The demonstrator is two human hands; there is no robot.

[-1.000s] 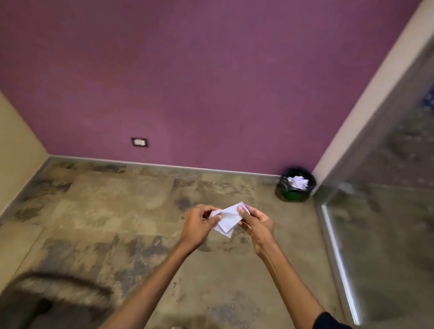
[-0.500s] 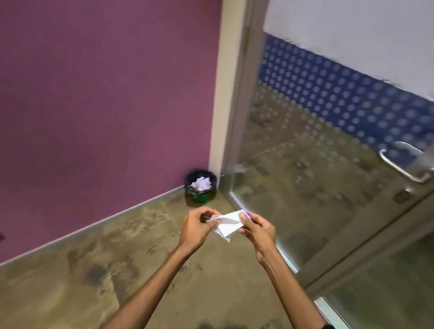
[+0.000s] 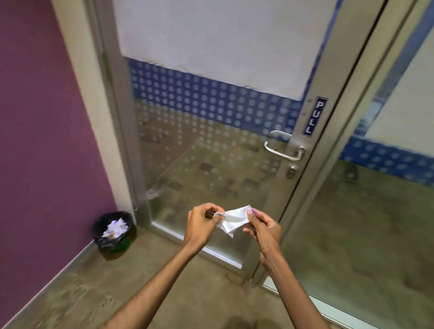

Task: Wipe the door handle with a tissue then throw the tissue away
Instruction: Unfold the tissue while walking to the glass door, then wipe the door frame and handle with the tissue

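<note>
Tissue (image 3: 233,219) pinched between both hands; bin (image 3: 114,234) holds crumpled paper.

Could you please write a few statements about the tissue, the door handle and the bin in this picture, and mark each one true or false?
1. Both hands hold the tissue: the left hand pinches one end, the right hand the other. True.
2. The tissue is pressed against the door handle. False: it is held well below the handle, touching nothing but the fingers.
3. The sign above the handle reads PUSH. False: it reads PULL.
4. The bin stands on the floor by the purple wall. True.
5. The bin is empty. False: crumpled white paper lies in it.
</note>
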